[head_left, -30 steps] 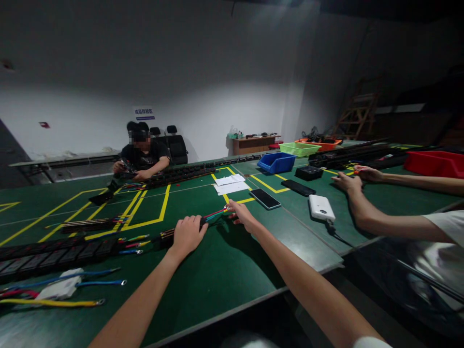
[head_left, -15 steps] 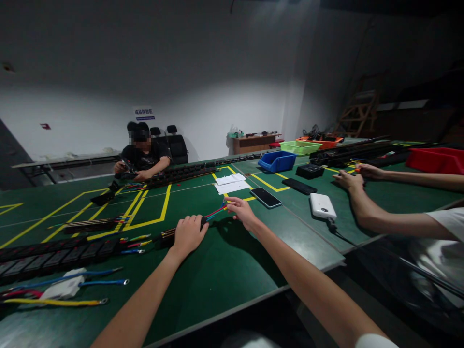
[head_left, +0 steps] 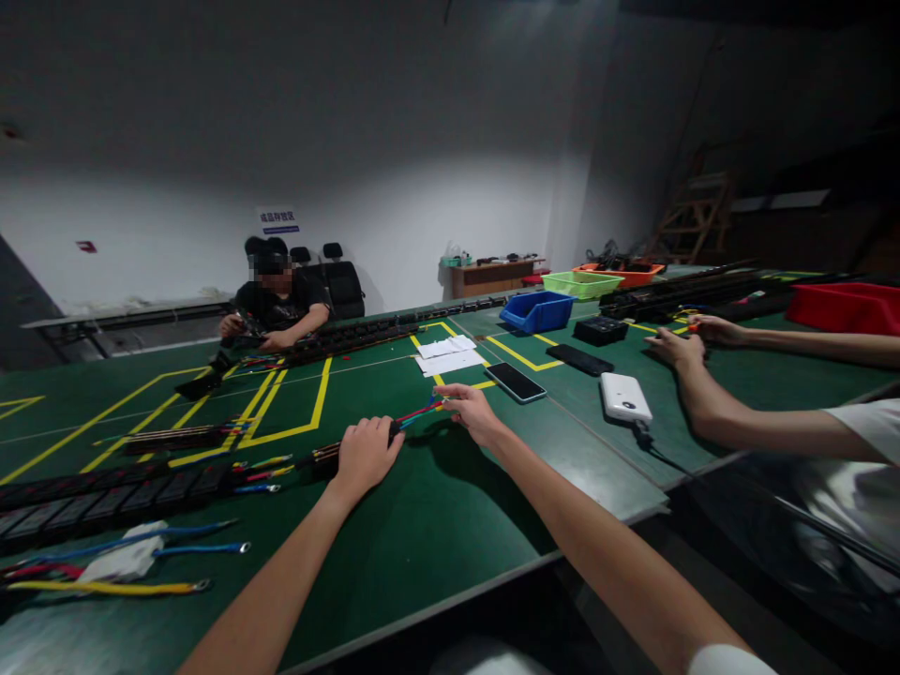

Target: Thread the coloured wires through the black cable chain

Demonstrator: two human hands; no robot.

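Note:
My left hand (head_left: 367, 457) is closed over the end of a black cable bundle (head_left: 325, 459) on the green table (head_left: 394, 572). Thin red and blue wires (head_left: 420, 413) come out of the bundle toward the right. At their far ends, my right hand (head_left: 468, 410) pinches the wires between thumb and fingers, just above the table. The wire tips are partly hidden by the fingers. White papers (head_left: 450, 357) lie beyond my right hand, and a phone (head_left: 516, 382) rests to its right.
Black strips (head_left: 127, 497) and thick lugged cables (head_left: 119, 588) lie at the left. A blue bin (head_left: 538, 312), white device (head_left: 625, 398) and red bin (head_left: 844, 309) stand to the right. Another person's hands (head_left: 681, 349) work there; a person (head_left: 281, 305) sits across the table.
My right hand has shifted very slightly at the wire ends. My left hand stays on the bundle.

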